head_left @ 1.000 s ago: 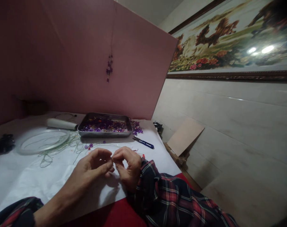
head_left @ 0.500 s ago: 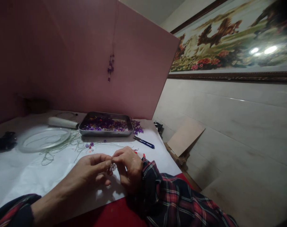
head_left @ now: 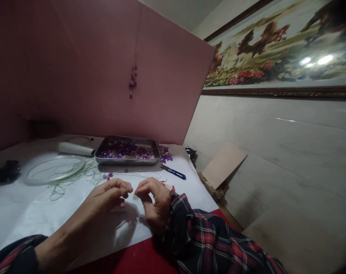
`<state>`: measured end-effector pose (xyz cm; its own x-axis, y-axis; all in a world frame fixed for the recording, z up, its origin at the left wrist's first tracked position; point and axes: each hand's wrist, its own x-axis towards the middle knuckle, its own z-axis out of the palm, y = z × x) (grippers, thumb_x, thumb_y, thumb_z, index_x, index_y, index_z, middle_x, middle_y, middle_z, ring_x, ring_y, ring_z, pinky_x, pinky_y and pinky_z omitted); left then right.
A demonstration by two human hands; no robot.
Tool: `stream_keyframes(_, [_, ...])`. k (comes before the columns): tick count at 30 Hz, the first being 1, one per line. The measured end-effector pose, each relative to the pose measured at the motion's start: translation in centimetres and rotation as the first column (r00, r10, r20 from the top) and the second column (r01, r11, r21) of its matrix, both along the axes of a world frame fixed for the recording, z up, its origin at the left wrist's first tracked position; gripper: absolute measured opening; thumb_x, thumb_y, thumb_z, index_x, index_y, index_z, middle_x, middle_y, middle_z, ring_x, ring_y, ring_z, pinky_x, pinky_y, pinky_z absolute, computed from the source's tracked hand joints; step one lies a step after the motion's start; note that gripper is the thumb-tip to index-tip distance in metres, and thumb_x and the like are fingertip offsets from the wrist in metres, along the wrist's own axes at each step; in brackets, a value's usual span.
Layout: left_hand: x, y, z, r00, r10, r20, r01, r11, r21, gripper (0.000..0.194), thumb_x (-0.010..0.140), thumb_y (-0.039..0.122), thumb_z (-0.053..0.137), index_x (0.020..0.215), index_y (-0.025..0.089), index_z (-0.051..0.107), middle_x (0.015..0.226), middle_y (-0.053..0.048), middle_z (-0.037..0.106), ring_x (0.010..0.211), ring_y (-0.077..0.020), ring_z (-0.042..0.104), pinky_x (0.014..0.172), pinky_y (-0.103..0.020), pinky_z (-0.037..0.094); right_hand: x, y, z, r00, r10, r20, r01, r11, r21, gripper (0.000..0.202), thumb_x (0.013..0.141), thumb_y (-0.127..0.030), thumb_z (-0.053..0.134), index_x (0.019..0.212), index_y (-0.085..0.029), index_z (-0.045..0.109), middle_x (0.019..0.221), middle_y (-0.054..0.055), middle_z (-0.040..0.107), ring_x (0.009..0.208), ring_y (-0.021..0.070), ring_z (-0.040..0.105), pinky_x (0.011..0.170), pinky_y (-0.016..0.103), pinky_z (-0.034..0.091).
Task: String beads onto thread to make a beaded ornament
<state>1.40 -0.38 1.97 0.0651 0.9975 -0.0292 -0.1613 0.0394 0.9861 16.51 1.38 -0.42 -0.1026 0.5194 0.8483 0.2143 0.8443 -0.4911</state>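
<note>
My right hand pinches a small clear bead piece, which hangs just below its fingertips above the white sheet. Just to the left is my left hand, its thumb and index finger pressed together; whatever they hold is too small to make out. A narrow gap separates the two hands. Beyond them lie a few purple beads and thin pale green cord. A metal tray of mostly purple beads stands farther back, with loose purple beads by its right end.
Blue-handled snips lie right of the tray. A clear ring-shaped coil, a white roll and a dark object are at the left. A purple bead string hangs before the pink panel.
My left hand has moved left, away from the clear bead piece, and its fingers have drawn in. The piece now hangs from my right hand alone.
</note>
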Motion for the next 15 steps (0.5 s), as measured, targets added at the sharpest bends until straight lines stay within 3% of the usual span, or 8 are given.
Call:
stream_keyframes(3, [-0.26,-0.06,-0.06,0.997,-0.020,0.078,0.024,0.998,-0.059,0.007,0.077,0.026,0.065,0.074,0.022,0.069,0.064,0.003,0.057,0.061,-0.0122,0.047,0.057,-0.023,0.040,0.31,0.05,0.09,1.000,0.013,0.000,-0.013,0.998,-0.063,0.019,0.082,-0.011,0.053,0.065,-0.020,0.050,0.066,0.001,0.060,0.062,0.0143,0.057,0.059,0.027,0.043])
stream_keyframes(6, [-0.33,-0.12,0.01,0.991,0.003,0.131,0.007,0.997,-0.071,0.009,0.078,0.029,0.069,0.079,0.021,0.071,0.071,0.002,0.062,0.062,-0.0111,0.048,0.057,-0.022,0.039,0.49,0.01,0.12,1.000,0.022,-0.007,-0.022,0.992,-0.127,0.017,0.083,-0.013,0.054,0.067,-0.020,0.052,0.068,0.001,0.060,0.062,0.0140,0.056,0.060,0.026,0.043])
stream_keyframes(11, [-0.30,0.02,0.04,0.952,-0.094,0.292,0.112,0.993,-0.044,0.012,0.075,0.028,0.074,0.073,0.021,0.064,0.071,-0.001,0.066,0.057,-0.0116,0.050,0.052,-0.023,0.039,0.42,0.00,-0.02,1.000,-0.007,0.004,0.008,0.971,-0.238,0.017,0.082,-0.019,0.058,0.065,-0.019,0.052,0.065,-0.001,0.058,0.059,0.0126,0.053,0.059,0.026,0.040])
stream_keyframes(15, [-0.40,0.08,-0.04,0.949,-0.016,0.316,0.024,1.000,-0.019,0.017,0.072,0.022,0.076,0.074,0.022,0.059,0.057,0.004,0.057,0.049,-0.0099,0.048,0.047,-0.020,0.037,0.31,0.13,-0.16,0.995,-0.101,-0.014,0.089,0.921,-0.379,0.014,0.072,-0.014,0.060,0.063,-0.019,0.052,0.057,-0.004,0.053,0.053,0.0107,0.049,0.053,0.023,0.035])
